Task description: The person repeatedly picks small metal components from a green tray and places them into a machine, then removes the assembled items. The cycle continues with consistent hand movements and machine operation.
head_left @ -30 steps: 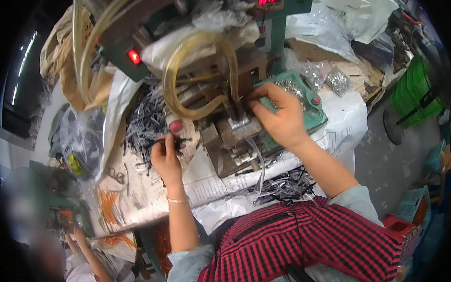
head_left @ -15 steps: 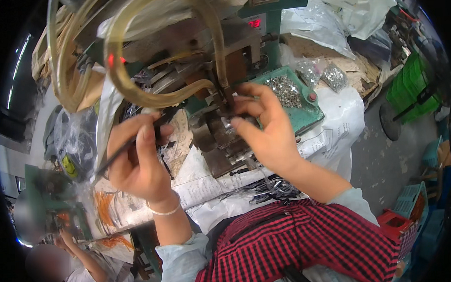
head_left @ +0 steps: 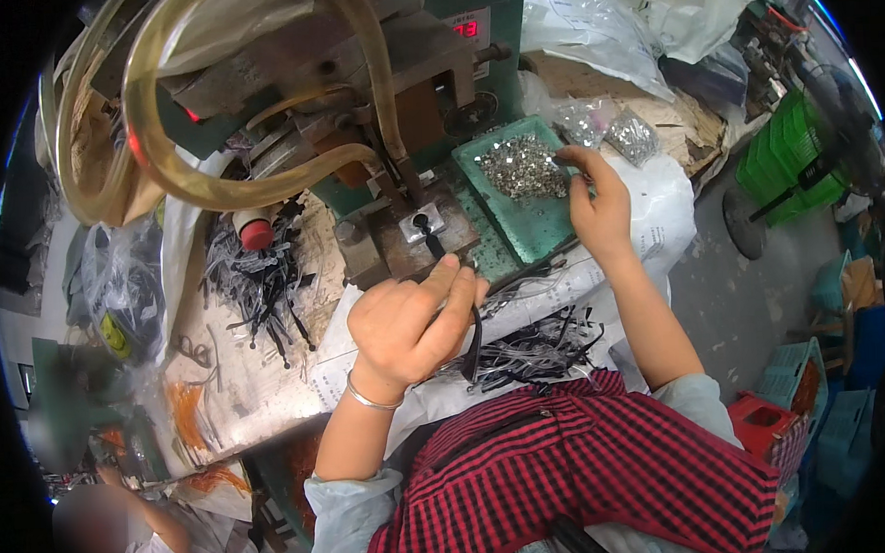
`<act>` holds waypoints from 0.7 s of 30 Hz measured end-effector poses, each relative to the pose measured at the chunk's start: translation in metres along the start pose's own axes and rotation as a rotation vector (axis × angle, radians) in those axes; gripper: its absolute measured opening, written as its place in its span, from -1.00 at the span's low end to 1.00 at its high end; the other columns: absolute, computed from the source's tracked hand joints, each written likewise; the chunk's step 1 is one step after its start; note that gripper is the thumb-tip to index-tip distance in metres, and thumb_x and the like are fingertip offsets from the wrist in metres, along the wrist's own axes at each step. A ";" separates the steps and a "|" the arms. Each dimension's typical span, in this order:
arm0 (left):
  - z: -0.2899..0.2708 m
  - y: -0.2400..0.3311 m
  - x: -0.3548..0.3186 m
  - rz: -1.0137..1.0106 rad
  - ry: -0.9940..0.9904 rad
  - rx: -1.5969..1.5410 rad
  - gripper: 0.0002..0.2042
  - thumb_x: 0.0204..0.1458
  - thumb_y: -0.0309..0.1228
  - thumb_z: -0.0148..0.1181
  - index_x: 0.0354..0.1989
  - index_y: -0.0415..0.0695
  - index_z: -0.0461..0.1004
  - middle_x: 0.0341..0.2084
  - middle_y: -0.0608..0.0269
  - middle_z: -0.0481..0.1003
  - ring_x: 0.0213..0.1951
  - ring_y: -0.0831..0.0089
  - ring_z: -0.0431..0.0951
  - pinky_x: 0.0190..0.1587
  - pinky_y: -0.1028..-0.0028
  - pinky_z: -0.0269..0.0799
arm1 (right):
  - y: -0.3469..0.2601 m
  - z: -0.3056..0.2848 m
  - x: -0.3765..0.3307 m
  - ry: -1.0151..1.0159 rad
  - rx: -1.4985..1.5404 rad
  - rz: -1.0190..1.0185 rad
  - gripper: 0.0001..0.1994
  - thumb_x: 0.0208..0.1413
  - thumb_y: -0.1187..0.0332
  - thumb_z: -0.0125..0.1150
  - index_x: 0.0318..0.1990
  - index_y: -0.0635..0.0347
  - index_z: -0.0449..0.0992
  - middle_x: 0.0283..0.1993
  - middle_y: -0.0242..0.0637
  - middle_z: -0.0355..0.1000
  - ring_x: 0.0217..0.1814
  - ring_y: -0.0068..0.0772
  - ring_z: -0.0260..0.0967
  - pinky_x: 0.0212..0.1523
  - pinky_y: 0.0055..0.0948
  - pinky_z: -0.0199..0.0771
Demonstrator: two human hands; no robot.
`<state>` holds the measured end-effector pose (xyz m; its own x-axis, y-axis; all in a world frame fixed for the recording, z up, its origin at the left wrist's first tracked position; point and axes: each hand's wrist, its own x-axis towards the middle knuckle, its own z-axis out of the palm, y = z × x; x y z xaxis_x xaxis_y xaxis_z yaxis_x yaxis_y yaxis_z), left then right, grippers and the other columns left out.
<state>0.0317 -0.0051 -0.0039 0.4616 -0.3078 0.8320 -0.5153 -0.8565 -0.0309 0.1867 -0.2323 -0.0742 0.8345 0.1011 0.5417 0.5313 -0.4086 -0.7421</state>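
My left hand (head_left: 410, 321) pinches a black strap (head_left: 434, 244) in front of the press. The strap's far end lies on a small shiny metal plate (head_left: 420, 222) under the press head, and its loose tail hangs below my fingers. My right hand (head_left: 601, 201) is at the right edge of a green tray (head_left: 499, 224), with its fingers curled in toward small silvery metal pieces (head_left: 525, 168). Whatever its fingertips hold is too small to make out.
A thick yellowish hose (head_left: 254, 192) loops before the green press. A red button (head_left: 256, 234) sits by a pile of black straps (head_left: 262, 283). More straps (head_left: 533, 356) lie at the front edge. Bags of metal pieces (head_left: 633, 136) stand behind the tray. Another person (head_left: 169, 540) works at lower left.
My right hand has moved from the press to the tray. My left hand has come right and nearer, bringing the strap to the metal plate. The view has shifted, showing the red button.
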 end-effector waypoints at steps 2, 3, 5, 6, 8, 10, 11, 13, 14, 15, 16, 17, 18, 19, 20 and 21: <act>-0.001 0.001 0.001 0.002 -0.006 -0.002 -0.72 -0.17 -0.51 0.56 -0.25 -0.10 0.65 -0.31 0.20 0.68 -0.59 0.48 0.52 -0.58 0.52 0.35 | 0.012 -0.005 -0.008 -0.104 -0.087 0.021 -0.77 0.04 0.53 0.19 -0.12 0.23 0.61 -0.08 -0.09 0.59 0.03 0.01 0.53 0.08 -0.18 0.49; -0.002 0.000 0.002 0.009 -0.011 -0.009 -0.72 -0.17 -0.50 0.56 -0.25 -0.10 0.64 -0.30 0.20 0.68 -0.59 0.48 0.52 -0.58 0.52 0.36 | 0.013 -0.003 -0.011 -0.161 -0.126 0.026 -0.79 0.03 0.52 0.21 -0.14 0.23 0.61 -0.10 -0.11 0.58 0.02 0.01 0.52 0.07 -0.17 0.49; -0.002 -0.002 0.000 0.009 -0.005 -0.023 -0.73 -0.16 -0.50 0.56 -0.26 -0.11 0.64 -0.29 0.20 0.68 -0.60 0.50 0.52 -0.58 0.53 0.35 | 0.008 -0.004 -0.018 -0.232 -0.212 0.030 -0.85 -0.02 0.47 0.32 -0.25 0.20 0.62 -0.20 -0.16 0.54 -0.01 -0.01 0.48 0.05 -0.14 0.45; 0.000 -0.002 0.000 0.004 0.008 -0.030 -0.73 -0.16 -0.50 0.56 -0.26 -0.11 0.64 -0.29 0.20 0.68 -0.60 0.50 0.51 -0.58 0.53 0.35 | 0.006 -0.002 -0.021 -0.257 -0.246 0.081 -0.86 -0.04 0.46 0.34 -0.28 0.19 0.62 -0.21 -0.17 0.54 -0.02 -0.01 0.47 0.05 -0.14 0.45; 0.003 -0.001 -0.003 -0.017 0.025 -0.049 -0.75 -0.14 -0.50 0.54 -0.26 -0.11 0.64 -0.27 0.20 0.68 -0.61 0.52 0.51 -0.60 0.53 0.34 | 0.000 0.003 -0.026 -0.245 -0.367 0.044 -0.86 -0.07 0.43 0.40 -0.31 0.18 0.63 -0.25 -0.17 0.51 -0.03 -0.01 0.46 0.04 -0.13 0.44; -0.002 0.006 -0.005 -0.089 0.000 -0.060 -0.72 -0.13 -0.51 0.51 -0.20 -0.14 0.65 -0.21 0.14 0.68 -0.57 0.49 0.54 -0.56 0.50 0.37 | -0.003 0.008 -0.026 -0.258 -0.476 -0.003 -0.87 -0.07 0.43 0.40 -0.32 0.18 0.63 -0.26 -0.17 0.51 -0.05 0.01 0.45 0.01 -0.10 0.44; -0.007 0.012 -0.006 -0.137 -0.029 -0.049 -0.70 -0.14 -0.52 0.50 -0.17 -0.15 0.65 -0.18 0.12 0.68 -0.55 0.48 0.55 -0.54 0.49 0.39 | -0.006 0.012 -0.025 -0.261 -0.526 -0.031 -0.88 -0.06 0.43 0.40 -0.33 0.18 0.62 -0.27 -0.17 0.51 -0.06 0.02 0.45 -0.01 -0.08 0.44; -0.014 0.023 -0.017 -0.235 0.008 -0.085 -0.67 -0.12 -0.53 0.47 -0.11 -0.13 0.65 -0.09 0.14 0.67 -0.53 0.48 0.53 -0.49 0.47 0.40 | -0.013 0.018 -0.027 -0.255 -0.556 -0.049 -0.91 -0.04 0.43 0.38 -0.36 0.19 0.60 -0.28 -0.15 0.49 -0.08 0.04 0.44 -0.04 -0.05 0.44; -0.026 0.030 -0.027 -0.265 -0.009 -0.053 -0.67 -0.13 -0.53 0.47 -0.12 -0.12 0.66 -0.09 0.14 0.67 -0.53 0.47 0.52 -0.49 0.47 0.39 | -0.011 0.020 -0.031 -0.232 -0.523 -0.038 -0.92 -0.01 0.44 0.35 -0.36 0.19 0.58 -0.28 -0.13 0.51 -0.08 0.07 0.45 -0.05 -0.02 0.44; -0.039 0.037 -0.038 -0.295 -0.025 -0.031 -0.67 -0.13 -0.53 0.47 -0.12 -0.10 0.66 -0.08 0.14 0.67 -0.54 0.46 0.51 -0.49 0.47 0.38 | -0.008 0.018 -0.036 -0.207 -0.473 0.081 -0.94 0.06 0.45 0.31 -0.32 0.21 0.58 -0.24 -0.11 0.54 -0.08 0.11 0.46 -0.03 -0.02 0.44; -0.053 0.037 -0.045 -0.344 -0.056 0.097 -0.70 -0.14 -0.54 0.49 -0.17 -0.09 0.66 -0.15 0.16 0.68 -0.51 0.41 0.52 -0.48 0.47 0.38 | -0.007 0.014 -0.035 -0.169 -0.401 0.123 -0.92 0.10 0.46 0.28 -0.26 0.22 0.60 -0.22 -0.10 0.56 -0.07 0.10 0.49 -0.01 -0.05 0.45; -0.065 0.031 -0.051 -0.515 -0.129 0.200 -0.77 -0.08 -0.57 0.35 -0.20 -0.14 0.66 -0.22 0.20 0.68 -0.44 0.43 0.55 -0.44 0.43 0.39 | -0.005 0.007 -0.038 -0.140 -0.340 0.174 -0.89 0.15 0.46 0.26 -0.20 0.23 0.62 -0.19 -0.09 0.57 -0.06 0.09 0.51 0.01 -0.08 0.46; -0.066 0.017 -0.052 -0.596 0.043 0.227 -0.80 -0.06 -0.55 0.35 -0.21 -0.13 0.67 -0.25 0.20 0.67 -0.40 0.38 0.58 -0.43 0.38 0.41 | 0.004 0.003 -0.043 -0.127 -0.331 0.104 -0.87 0.17 0.47 0.25 -0.16 0.24 0.63 -0.18 -0.09 0.58 -0.06 0.06 0.52 0.01 -0.12 0.47; -0.065 -0.007 -0.048 -0.660 0.227 0.261 -0.82 -0.05 -0.53 0.34 -0.23 -0.13 0.67 -0.27 0.20 0.66 -0.37 0.34 0.62 -0.41 0.34 0.44 | 0.016 0.000 -0.042 -0.103 -0.314 0.026 -0.85 0.19 0.48 0.23 -0.13 0.24 0.64 -0.18 -0.08 0.58 -0.06 0.03 0.53 0.02 -0.16 0.47; -0.062 -0.026 -0.046 -0.731 0.163 0.262 -0.89 0.01 -0.51 0.34 -0.27 -0.16 0.65 -0.27 0.19 0.64 -0.35 0.26 0.62 -0.39 0.33 0.46 | 0.020 0.001 -0.038 -0.065 -0.297 -0.054 -0.83 0.21 0.49 0.22 -0.09 0.24 0.65 -0.17 -0.08 0.58 -0.06 0.00 0.54 0.03 -0.19 0.48; -0.057 -0.045 -0.046 -0.799 0.103 0.266 -0.94 0.07 -0.49 0.34 -0.32 -0.20 0.64 -0.26 0.17 0.63 -0.34 0.18 0.62 -0.38 0.31 0.49 | 0.015 0.005 -0.034 -0.100 -0.264 -0.049 -0.82 0.21 0.50 0.22 -0.08 0.25 0.65 -0.18 -0.08 0.58 -0.07 -0.04 0.54 0.03 -0.21 0.48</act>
<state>-0.0074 0.0714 -0.0091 0.5404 0.4590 0.7052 0.1303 -0.8736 0.4688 0.1668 -0.2376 -0.1060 0.8262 0.2095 0.5230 0.5253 -0.6221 -0.5806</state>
